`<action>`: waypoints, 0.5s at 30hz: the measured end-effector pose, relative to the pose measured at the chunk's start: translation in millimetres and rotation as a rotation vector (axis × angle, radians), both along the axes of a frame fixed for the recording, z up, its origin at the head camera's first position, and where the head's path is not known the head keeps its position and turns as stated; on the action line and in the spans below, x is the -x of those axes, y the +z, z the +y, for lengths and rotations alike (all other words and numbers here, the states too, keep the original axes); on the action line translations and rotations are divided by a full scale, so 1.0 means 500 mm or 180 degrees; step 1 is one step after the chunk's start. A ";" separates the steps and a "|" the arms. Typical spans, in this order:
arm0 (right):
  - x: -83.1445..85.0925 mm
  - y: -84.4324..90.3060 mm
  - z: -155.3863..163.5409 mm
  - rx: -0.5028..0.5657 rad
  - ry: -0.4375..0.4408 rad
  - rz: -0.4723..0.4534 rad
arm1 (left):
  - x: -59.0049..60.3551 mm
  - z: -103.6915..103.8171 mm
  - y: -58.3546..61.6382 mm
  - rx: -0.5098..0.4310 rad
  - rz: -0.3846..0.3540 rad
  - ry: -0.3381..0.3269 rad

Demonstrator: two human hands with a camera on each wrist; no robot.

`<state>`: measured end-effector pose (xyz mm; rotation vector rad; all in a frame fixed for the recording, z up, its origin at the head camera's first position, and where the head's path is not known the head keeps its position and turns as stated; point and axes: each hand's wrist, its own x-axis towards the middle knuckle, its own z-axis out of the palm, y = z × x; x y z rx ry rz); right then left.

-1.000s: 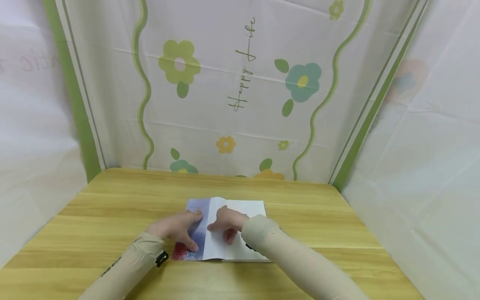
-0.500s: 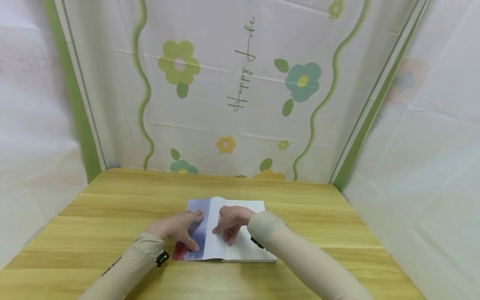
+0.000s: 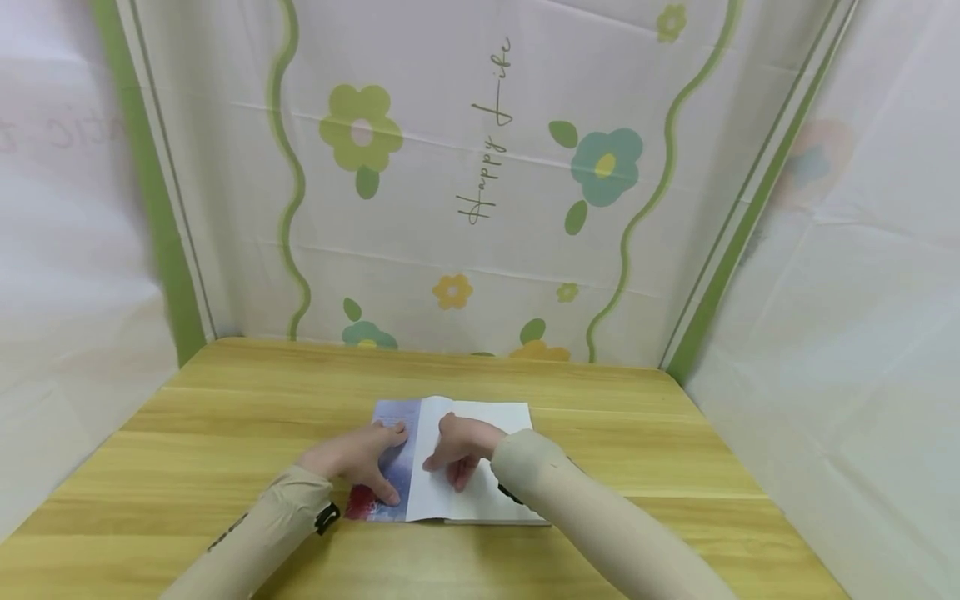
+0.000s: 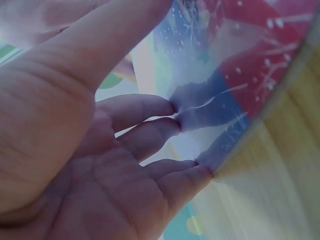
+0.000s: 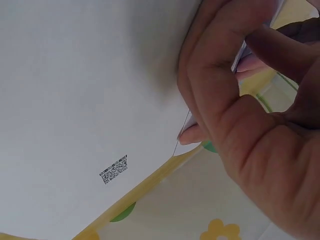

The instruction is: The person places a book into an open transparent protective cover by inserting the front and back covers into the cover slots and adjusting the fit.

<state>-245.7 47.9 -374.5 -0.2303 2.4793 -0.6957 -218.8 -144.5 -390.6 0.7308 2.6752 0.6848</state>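
Observation:
A thin book [image 3: 480,500] lies open on the wooden table [image 3: 225,417], its blue and red cover [image 3: 392,412] folded out to the left. My left hand [image 3: 352,458] rests on that cover with straight, spread fingers; in the left wrist view its fingertips [image 4: 170,107] press the cover [image 4: 240,75] flat. My right hand [image 3: 457,446] sits on the white page [image 3: 487,412] by the spine. In the right wrist view its fingers [image 5: 235,115] are curled and pinch the edge of a white page [image 5: 75,90] that carries a small printed code [image 5: 113,170].
White cloth with flowers and green stripes [image 3: 480,167] walls in the table at the back and on both sides. Bare wood lies all around the book, and the front edge runs just below my sleeves [image 3: 600,533].
My right hand and forearm shifted slightly on the white page, first right, then back. The left hand and the book have stayed put.

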 end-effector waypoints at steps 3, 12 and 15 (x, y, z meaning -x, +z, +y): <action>-0.001 -0.002 0.009 0.0101 0.0022 0.0053 | 0.003 -0.001 0.000 0.0011 -0.0014 0.0004; -0.014 0.012 0.081 0.0582 0.0270 0.0247 | 0.008 -0.001 0.001 0.0011 -0.0099 0.0093; -0.017 0.022 0.114 0.0449 0.0324 0.0620 | 0.007 -0.001 0.001 0.0058 -0.0093 0.0082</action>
